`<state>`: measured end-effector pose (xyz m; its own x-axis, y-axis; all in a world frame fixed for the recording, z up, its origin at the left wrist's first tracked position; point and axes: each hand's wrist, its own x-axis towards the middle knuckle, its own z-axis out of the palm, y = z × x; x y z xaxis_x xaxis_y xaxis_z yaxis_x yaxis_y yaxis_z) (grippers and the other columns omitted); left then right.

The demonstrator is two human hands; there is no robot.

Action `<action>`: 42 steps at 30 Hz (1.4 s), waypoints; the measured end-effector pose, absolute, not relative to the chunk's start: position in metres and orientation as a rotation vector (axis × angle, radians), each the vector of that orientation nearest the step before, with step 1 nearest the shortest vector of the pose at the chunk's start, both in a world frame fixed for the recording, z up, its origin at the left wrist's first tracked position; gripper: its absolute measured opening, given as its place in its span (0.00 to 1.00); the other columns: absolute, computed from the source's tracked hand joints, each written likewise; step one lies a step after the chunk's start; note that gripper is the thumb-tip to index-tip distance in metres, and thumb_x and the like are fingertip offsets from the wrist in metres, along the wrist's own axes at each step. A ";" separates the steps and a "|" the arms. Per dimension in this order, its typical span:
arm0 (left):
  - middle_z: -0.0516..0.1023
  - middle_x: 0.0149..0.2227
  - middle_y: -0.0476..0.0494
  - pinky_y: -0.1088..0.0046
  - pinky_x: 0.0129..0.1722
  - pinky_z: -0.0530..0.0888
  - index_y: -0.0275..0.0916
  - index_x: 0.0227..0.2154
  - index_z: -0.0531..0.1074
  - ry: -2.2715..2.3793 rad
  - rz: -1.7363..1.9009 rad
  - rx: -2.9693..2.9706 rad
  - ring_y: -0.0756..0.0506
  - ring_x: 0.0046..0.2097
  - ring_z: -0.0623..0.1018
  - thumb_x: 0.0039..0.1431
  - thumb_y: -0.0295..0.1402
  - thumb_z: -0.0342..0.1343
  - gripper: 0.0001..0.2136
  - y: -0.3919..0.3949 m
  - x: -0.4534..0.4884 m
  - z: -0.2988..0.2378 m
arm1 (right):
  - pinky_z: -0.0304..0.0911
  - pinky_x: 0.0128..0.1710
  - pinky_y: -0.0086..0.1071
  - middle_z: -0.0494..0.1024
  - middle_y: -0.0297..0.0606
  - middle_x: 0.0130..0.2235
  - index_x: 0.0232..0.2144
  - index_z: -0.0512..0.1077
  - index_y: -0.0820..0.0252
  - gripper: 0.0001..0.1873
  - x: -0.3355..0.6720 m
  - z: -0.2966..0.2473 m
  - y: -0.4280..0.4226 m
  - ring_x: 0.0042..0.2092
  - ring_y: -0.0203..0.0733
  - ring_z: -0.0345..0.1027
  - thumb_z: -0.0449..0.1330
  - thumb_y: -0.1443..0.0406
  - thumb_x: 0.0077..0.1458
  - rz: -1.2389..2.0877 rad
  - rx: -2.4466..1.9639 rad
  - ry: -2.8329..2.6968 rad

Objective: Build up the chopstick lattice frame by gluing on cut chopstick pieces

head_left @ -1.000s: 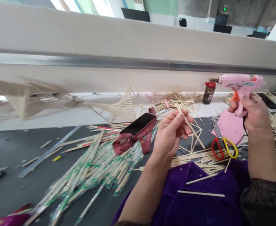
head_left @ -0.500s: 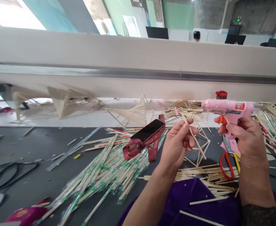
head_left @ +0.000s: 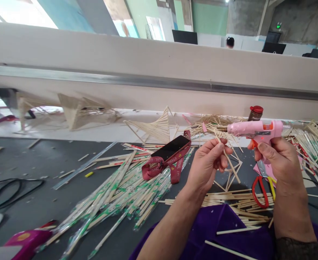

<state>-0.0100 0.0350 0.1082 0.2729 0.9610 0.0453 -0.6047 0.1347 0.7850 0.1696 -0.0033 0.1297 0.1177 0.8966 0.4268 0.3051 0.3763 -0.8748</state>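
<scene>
Between the thumb and fingers of my left hand (head_left: 209,160) is a thin wooden chopstick (head_left: 232,167), tilted with its upper end toward the glue gun's nozzle. My right hand (head_left: 279,155) grips a pink hot glue gun (head_left: 259,130) by its handle, fingers at the orange trigger. The nozzle points left, close to the stick's upper end; whether they touch I cannot tell. Behind my left hand a small frame of joined sticks (head_left: 240,164) lies on the table. Red-and-yellow-handled scissors (head_left: 261,191) lie below the gun. Loose chopsticks (head_left: 226,198) are spread under my hands.
Wrapped chopsticks (head_left: 126,202) lie in a heap left of my arm. A phone (head_left: 171,148) with a red strap rests on them. A fan-shaped stick model (head_left: 156,128) stands by the wall. A red-capped jar (head_left: 256,113) is behind the gun. Purple cloth (head_left: 191,238) lies nearest me.
The glue gun in my right hand has moved left and slightly down, its nozzle now closer to the stick's upper end. My left hand has hardly shifted. The view has tilted slightly.
</scene>
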 end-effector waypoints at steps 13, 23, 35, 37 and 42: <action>0.79 0.25 0.49 0.85 0.12 0.62 0.35 0.31 0.73 0.516 1.196 0.804 0.57 0.16 0.68 0.47 0.37 0.66 0.13 0.037 -0.009 0.104 | 0.61 0.24 0.30 0.72 0.32 0.24 0.33 0.72 0.58 0.10 0.165 0.126 0.000 0.23 0.33 0.64 0.59 0.57 0.56 0.515 -1.239 -1.441; 0.78 0.25 0.49 0.84 0.12 0.62 0.35 0.31 0.73 0.530 1.191 0.801 0.57 0.16 0.68 0.47 0.37 0.66 0.12 0.037 -0.008 0.105 | 0.60 0.25 0.32 0.70 0.31 0.22 0.32 0.71 0.56 0.09 0.164 0.126 -0.002 0.24 0.34 0.62 0.59 0.57 0.56 0.488 -1.276 -1.432; 0.79 0.25 0.49 0.85 0.12 0.62 0.35 0.31 0.73 0.524 1.184 0.797 0.57 0.16 0.68 0.47 0.37 0.66 0.12 0.038 -0.009 0.104 | 0.60 0.25 0.32 0.70 0.31 0.23 0.31 0.71 0.56 0.09 0.164 0.124 -0.003 0.24 0.34 0.62 0.60 0.57 0.55 0.512 -1.257 -1.394; 0.79 0.25 0.49 0.85 0.12 0.62 0.35 0.31 0.73 0.515 1.182 0.793 0.57 0.16 0.69 0.47 0.37 0.66 0.12 0.038 -0.009 0.104 | 0.60 0.25 0.32 0.70 0.31 0.23 0.30 0.71 0.56 0.09 0.164 0.124 -0.003 0.24 0.33 0.62 0.60 0.57 0.55 0.516 -1.267 -1.399; 0.79 0.25 0.49 0.85 0.12 0.63 0.34 0.32 0.73 0.507 1.179 0.785 0.57 0.16 0.69 0.47 0.37 0.67 0.13 0.038 -0.009 0.103 | 0.59 0.25 0.31 0.69 0.30 0.22 0.29 0.70 0.58 0.10 0.167 0.125 -0.004 0.23 0.33 0.62 0.60 0.57 0.55 0.518 -1.287 -1.427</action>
